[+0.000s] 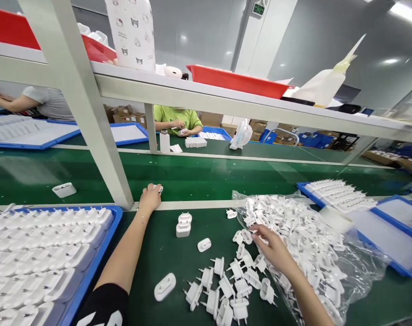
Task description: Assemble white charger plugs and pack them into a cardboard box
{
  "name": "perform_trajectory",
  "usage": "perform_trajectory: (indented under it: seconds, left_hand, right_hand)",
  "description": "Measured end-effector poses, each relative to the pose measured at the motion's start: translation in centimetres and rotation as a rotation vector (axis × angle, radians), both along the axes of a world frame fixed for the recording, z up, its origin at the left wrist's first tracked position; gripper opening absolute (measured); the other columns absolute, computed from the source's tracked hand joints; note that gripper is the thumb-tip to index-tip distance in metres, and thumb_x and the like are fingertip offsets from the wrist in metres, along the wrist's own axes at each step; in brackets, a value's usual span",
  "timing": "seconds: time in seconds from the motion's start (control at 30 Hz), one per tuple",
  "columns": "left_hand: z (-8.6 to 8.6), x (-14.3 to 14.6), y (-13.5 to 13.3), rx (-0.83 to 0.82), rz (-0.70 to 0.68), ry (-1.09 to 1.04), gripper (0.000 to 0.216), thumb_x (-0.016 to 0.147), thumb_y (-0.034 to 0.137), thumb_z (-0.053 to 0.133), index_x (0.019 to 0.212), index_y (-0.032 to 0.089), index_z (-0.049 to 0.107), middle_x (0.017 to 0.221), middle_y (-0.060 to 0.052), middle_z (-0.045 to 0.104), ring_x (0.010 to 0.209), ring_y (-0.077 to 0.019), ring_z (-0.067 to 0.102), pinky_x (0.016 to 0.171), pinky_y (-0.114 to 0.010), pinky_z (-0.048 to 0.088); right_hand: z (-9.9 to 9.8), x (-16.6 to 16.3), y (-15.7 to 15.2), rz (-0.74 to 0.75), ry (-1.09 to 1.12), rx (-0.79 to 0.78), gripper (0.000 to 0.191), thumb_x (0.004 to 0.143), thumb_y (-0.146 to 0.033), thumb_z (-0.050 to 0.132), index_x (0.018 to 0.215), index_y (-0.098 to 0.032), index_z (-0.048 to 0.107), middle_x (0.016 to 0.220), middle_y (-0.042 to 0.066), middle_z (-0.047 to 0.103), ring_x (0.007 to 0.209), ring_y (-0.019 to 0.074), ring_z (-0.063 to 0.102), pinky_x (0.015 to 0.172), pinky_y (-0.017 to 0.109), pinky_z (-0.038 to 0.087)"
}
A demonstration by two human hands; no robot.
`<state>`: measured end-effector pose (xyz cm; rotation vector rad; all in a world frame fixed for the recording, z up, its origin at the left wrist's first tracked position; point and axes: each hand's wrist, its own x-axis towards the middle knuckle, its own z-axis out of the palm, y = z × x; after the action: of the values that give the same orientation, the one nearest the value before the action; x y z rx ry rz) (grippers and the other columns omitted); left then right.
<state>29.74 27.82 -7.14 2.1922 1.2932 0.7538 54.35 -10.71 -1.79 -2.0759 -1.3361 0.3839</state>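
My left hand [150, 198] reaches to the edge of the green belt, its fingers closed round a small white plug part [157, 188], mostly covered by the hand. At the edge of a heap of white two-pin plug pieces [287, 222], my right hand [272, 246] has its fingers curled together, with a bit of white at the fingertips. Between my arms lie loose plug pieces [226, 286], a white oval plug part [165, 287], a smaller oval piece [204, 245] and a white adapter [183, 229] standing upright.
A blue tray [116, 217] of white adapters in rows is at left. Clear plastic [365, 267] lies under the heap; more blue trays [392, 267] sit at right. A white housing [64, 190] rests on the belt. A shelf post [90, 104] rises beside my left hand. Co-workers sit opposite.
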Motion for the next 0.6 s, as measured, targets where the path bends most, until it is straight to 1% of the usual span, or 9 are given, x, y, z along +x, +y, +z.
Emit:
perform_trajectory:
  seconds: [0.07, 0.13, 0.2, 0.27, 0.33, 0.4, 0.47, 0.53, 0.6]
  left_hand:
    - [-0.2, -0.1, -1.0, -0.036, -0.003, -0.071, 0.041, 0.071, 0.016, 0.052, 0.111, 0.017, 0.061, 0.128, -0.018, 0.043, 0.12, -0.0413, 0.035, 0.099, -0.059, 0.025]
    - [-0.5, -0.4, -2.6, -0.085, -0.003, -0.168, 0.041, 0.07, 0.016, 0.053, 0.11, 0.017, 0.061, 0.127, -0.015, 0.046, 0.121, -0.037, 0.036, 0.104, -0.053, 0.024]
    - [-0.8, -1.0, -4.5, -0.163, -0.004, -0.286, 0.039, 0.072, 0.02, 0.055, 0.11, 0.017, 0.061, 0.123, -0.013, 0.051, 0.117, -0.0321, 0.043, 0.102, -0.046, 0.03]
    - [-1.0, -1.9, -6.4, -0.285, -0.017, -0.416, 0.037, 0.072, 0.029, 0.058, 0.106, 0.016, 0.063, 0.112, -0.012, 0.059, 0.104, -0.0283, 0.054, 0.092, -0.041, 0.041]
    - [-1.0, -3.1, -8.2, -0.431, -0.03, -0.558, 0.038, 0.071, 0.036, 0.062, 0.102, 0.015, 0.065, 0.101, -0.011, 0.065, 0.09, -0.0247, 0.06, 0.077, -0.035, 0.048]
    - [-0.9, -4.5, -9.4, -0.562, -0.027, -0.713, 0.039, 0.069, 0.038, 0.065, 0.099, 0.014, 0.065, 0.095, -0.011, 0.067, 0.082, -0.0213, 0.062, 0.067, -0.03, 0.05]
    - [-0.6, -5.6, -10.0, -0.654, 0.006, -0.871, 0.034, 0.07, 0.035, 0.065, 0.096, 0.013, 0.064, 0.093, -0.011, 0.067, 0.078, -0.0181, 0.063, 0.064, -0.026, 0.05]
    - [-0.4, -6.3, -10.2, -0.717, 0.051, -1.009, 0.026, 0.073, 0.031, 0.063, 0.092, 0.013, 0.062, 0.09, -0.01, 0.067, 0.076, -0.0155, 0.063, 0.061, -0.023, 0.05]
    - [-0.3, -6.5, -10.1, -0.768, 0.091, -1.107, 0.017, 0.077, 0.026, 0.06, 0.089, 0.014, 0.06, 0.086, -0.009, 0.067, 0.073, -0.0139, 0.063, 0.058, -0.02, 0.049]
  right_hand:
    - [0.8, -1.5, 2.2, 0.099, -0.012, -0.014, 0.031, 0.09, -0.043, 0.04, 0.113, -0.026, 0.053, 0.114, 0.007, 0.059, 0.1, 0.022, 0.058, 0.077, 0.034, 0.05]
    - [1.3, -3.5, 5.7, 0.234, -0.025, -0.019, 0.037, 0.088, -0.042, 0.045, 0.122, -0.028, 0.048, 0.121, 0.006, 0.056, 0.105, 0.0223, 0.056, 0.084, 0.037, 0.047]
    - [1.2, -5.7, 9.7, 0.371, -0.011, -0.019, 0.055, 0.083, -0.043, 0.055, 0.133, -0.028, 0.037, 0.132, 0.008, 0.049, 0.113, 0.0237, 0.052, 0.09, 0.038, 0.044]
    - [0.4, -7.8, 13.2, 0.482, 0.018, -0.044, 0.08, 0.073, -0.043, 0.066, 0.14, -0.027, 0.026, 0.141, 0.01, 0.039, 0.121, 0.027, 0.045, 0.092, 0.039, 0.043]
    - [-0.7, -9.3, 15.5, 0.517, 0.036, -0.084, 0.089, 0.067, -0.041, 0.072, 0.14, -0.025, 0.024, 0.14, 0.012, 0.039, 0.121, 0.0297, 0.044, 0.09, 0.04, 0.043]
    - [-1.7, -10.1, 16.6, 0.494, 0.042, -0.1, 0.08, 0.068, -0.037, 0.072, 0.135, -0.023, 0.031, 0.129, 0.013, 0.05, 0.112, 0.0295, 0.051, 0.085, 0.039, 0.044]
    - [-2.1, -10.1, 16.7, 0.488, 0.055, -0.085, 0.07, 0.07, -0.034, 0.07, 0.129, -0.022, 0.037, 0.117, 0.011, 0.057, 0.103, 0.0277, 0.056, 0.081, 0.038, 0.045]
    - [-2.0, -9.6, 16.4, 0.549, 0.096, -0.08, 0.07, 0.069, -0.035, 0.071, 0.128, -0.021, 0.037, 0.115, 0.01, 0.058, 0.101, 0.0268, 0.056, 0.08, 0.036, 0.045]
    - [-1.5, -8.9, 16.0, 0.616, 0.158, -0.096, 0.07, 0.072, -0.038, 0.068, 0.132, -0.021, 0.035, 0.123, 0.011, 0.054, 0.105, 0.0262, 0.055, 0.084, 0.036, 0.044]
